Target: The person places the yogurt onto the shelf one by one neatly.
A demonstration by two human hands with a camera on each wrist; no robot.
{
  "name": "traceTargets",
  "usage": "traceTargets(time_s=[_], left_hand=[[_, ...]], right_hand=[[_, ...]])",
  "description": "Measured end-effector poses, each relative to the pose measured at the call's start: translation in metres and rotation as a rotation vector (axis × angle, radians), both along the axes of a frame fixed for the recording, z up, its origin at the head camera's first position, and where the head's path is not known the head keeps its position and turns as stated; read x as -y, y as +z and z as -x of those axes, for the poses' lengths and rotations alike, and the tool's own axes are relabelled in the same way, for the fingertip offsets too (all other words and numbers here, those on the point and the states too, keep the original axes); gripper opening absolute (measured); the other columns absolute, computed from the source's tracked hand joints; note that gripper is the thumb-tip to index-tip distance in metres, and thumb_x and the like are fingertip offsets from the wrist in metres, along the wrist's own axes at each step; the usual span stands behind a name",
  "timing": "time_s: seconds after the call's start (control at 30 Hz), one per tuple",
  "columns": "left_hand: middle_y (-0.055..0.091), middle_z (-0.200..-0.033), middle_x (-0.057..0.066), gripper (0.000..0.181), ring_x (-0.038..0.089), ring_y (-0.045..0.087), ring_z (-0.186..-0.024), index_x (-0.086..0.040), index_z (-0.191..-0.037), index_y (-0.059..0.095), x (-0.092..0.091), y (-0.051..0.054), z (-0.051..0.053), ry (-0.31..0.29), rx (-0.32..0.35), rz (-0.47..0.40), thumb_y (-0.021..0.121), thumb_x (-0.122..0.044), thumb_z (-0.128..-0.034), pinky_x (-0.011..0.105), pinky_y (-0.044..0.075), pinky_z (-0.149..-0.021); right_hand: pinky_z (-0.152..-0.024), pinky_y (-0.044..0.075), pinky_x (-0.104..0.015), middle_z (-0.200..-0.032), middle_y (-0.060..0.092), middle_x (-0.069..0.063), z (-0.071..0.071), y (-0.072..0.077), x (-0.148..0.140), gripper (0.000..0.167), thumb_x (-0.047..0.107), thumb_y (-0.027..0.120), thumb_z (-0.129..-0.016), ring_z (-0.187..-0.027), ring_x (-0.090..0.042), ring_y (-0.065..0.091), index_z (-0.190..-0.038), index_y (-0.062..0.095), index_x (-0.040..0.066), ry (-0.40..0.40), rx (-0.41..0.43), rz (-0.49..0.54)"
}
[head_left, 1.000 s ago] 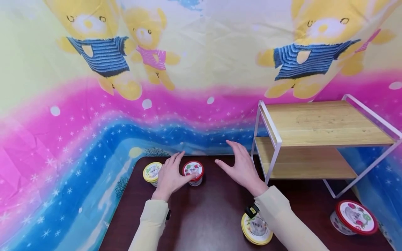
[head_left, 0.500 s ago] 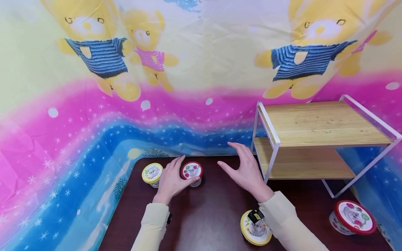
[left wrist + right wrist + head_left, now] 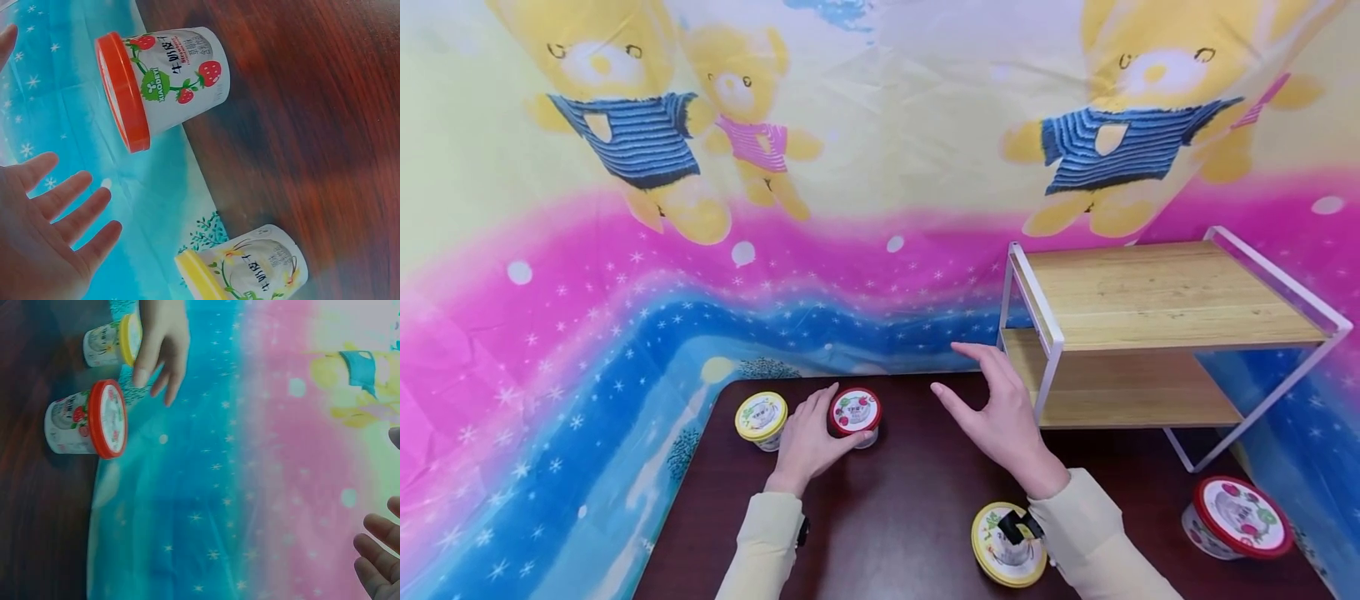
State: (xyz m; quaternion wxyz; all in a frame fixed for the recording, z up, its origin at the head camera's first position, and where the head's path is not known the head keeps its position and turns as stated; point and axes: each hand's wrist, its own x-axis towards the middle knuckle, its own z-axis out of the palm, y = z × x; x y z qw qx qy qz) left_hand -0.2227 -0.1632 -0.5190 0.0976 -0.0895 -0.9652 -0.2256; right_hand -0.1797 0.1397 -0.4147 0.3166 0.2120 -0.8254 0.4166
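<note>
My left hand (image 3: 808, 442) hovers at the left of a red-lidded tub (image 3: 856, 411) near the table's back edge. Its thumb overlaps the lid's near side in the head view. From the left wrist, the straight, spread fingers look apart from this strawberry-printed tub (image 3: 172, 81). Close by on the left stands a yellow-lidded tub (image 3: 762, 417), partly behind the hand. My right hand (image 3: 1000, 417) is in the air left of the shelf, thumb and fingers apart, holding nothing. Below its wrist is another yellow-lidded tub (image 3: 1009, 562), partly covered by a black strap.
A two-tier wooden shelf (image 3: 1172, 292) with a white frame stands at the back right. Another red-lidded tub (image 3: 1243, 517) sits in front of it on the dark brown table (image 3: 895, 500). Behind hangs a bear-printed cloth (image 3: 887, 167).
My left hand has lowered slightly toward the red-lidded tub. The right hand has drifted a little right and down. The tubs stay in place on the table.
</note>
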Motion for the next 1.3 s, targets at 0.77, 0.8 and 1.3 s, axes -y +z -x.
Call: traceTargets(time_s=[0.77,0.8,1.3], left_hand=[[0.052,-0.145,0.008,0.104,0.031,0.050,-0.127,-0.017,-0.154,0.043,0.005,-0.013,0.001,0.008,0.051,-0.038,0.075,-0.075,-0.0734,0.056,0.044,-0.103],[0.052,-0.145,0.008,0.104,0.031,0.050,-0.127,-0.017,-0.154,0.043,0.005,-0.014,0.001,0.006,0.051,-0.039,0.075,-0.074,-0.0734,0.056,0.044,-0.103],[0.051,-0.146,0.009,0.107,0.031,0.049,-0.129,-0.016,-0.155,0.042,0.002,-0.018,0.001,0.010,0.062,-0.043,0.075,-0.075,-0.0720,0.056,0.044,-0.104]], right_hand=[[-0.103,0.042,-0.028,-0.118,0.068,-0.017,-0.018,0.038,-0.019,0.051,0.040,0.075,-0.092,-0.111,-0.030,0.061,-0.120,0.069,-0.001,0.022,-0.287,0.152],[-0.102,0.043,-0.028,-0.117,0.068,-0.018,-0.019,0.040,-0.020,0.052,0.042,0.074,-0.092,-0.110,-0.030,0.061,-0.120,0.069,-0.001,0.019,-0.296,0.159],[-0.097,0.045,-0.028,-0.110,0.068,-0.026,-0.036,0.073,-0.046,0.057,0.038,0.079,-0.088,-0.107,-0.023,0.062,-0.115,0.068,-0.011,-0.102,-0.388,0.265]])
